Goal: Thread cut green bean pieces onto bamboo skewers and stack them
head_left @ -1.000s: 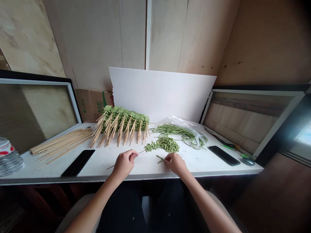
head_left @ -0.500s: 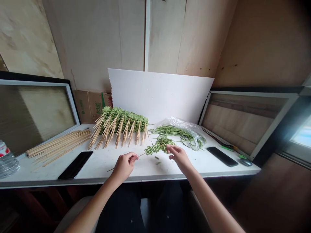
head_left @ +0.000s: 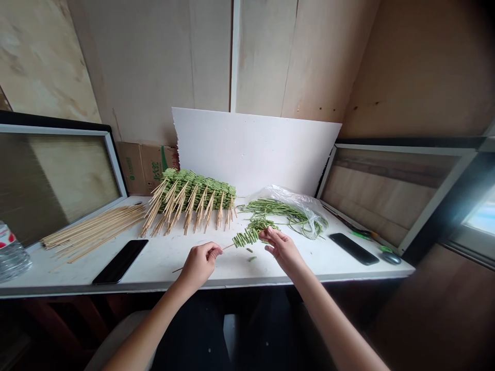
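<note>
My left hand [head_left: 199, 264] is closed around a bamboo skewer [head_left: 229, 247], whose bare end sticks out to the left below the hand. Short green bean pieces [head_left: 245, 237] are threaded crosswise in a row along its far part. At the skewer's tip, my right hand [head_left: 283, 250] pinches a bean piece that its fingers mostly cover. Just behind the tip lies a small pile of cut bean pieces [head_left: 257, 225]. Two loose bits [head_left: 251, 258] lie on the white table [head_left: 232, 273] below the skewer.
Filled bean skewers [head_left: 201, 188] are stacked at the back left. Bare skewers [head_left: 95, 229] lie beside them. Long whole beans [head_left: 274, 208] rest in a clear plastic bag [head_left: 297, 198]. A phone [head_left: 120, 262], another dark phone [head_left: 353, 249], a mouse [head_left: 390, 257] and a water bottle [head_left: 13, 255] flank the hands.
My right hand has moved slightly left and its fingers have come together at the skewer's tip. The skewer in my left hand has shifted a little to the right.
</note>
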### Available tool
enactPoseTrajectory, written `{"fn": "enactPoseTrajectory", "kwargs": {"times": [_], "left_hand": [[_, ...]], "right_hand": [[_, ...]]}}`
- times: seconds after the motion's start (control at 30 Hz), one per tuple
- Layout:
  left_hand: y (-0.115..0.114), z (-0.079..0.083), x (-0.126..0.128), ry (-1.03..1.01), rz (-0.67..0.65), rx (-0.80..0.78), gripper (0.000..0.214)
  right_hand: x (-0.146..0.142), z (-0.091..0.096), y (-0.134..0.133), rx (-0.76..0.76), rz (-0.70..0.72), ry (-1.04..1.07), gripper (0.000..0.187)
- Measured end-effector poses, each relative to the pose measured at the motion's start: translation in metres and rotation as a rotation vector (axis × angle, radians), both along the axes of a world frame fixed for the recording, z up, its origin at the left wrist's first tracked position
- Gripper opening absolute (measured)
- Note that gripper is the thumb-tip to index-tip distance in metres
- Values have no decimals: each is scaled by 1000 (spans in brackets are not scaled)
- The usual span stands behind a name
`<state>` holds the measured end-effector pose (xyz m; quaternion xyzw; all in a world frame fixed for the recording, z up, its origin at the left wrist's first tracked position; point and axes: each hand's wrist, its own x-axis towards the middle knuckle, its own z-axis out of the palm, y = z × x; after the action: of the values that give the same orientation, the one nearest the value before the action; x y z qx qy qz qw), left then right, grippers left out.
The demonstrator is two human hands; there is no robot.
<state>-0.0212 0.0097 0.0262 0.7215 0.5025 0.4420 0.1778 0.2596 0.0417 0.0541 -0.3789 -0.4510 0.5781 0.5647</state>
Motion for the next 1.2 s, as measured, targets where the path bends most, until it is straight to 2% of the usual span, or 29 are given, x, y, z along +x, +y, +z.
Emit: {"fn": "enactPoseTrajectory", "kwargs": {"times": [0.5, 0.97, 1.2], "left_hand": [[0, 0, 1, 17, 7, -7, 28], [-3, -4, 7, 37, 60, 65, 23], [-4, 0, 8, 1, 67, 84, 25]], "right_hand": [[-2, -3, 0, 2, -29, 14, 40], [-16, -8, -4, 65, -209, 19, 37], [-14, -1, -6, 72, -193, 36, 36]]}}
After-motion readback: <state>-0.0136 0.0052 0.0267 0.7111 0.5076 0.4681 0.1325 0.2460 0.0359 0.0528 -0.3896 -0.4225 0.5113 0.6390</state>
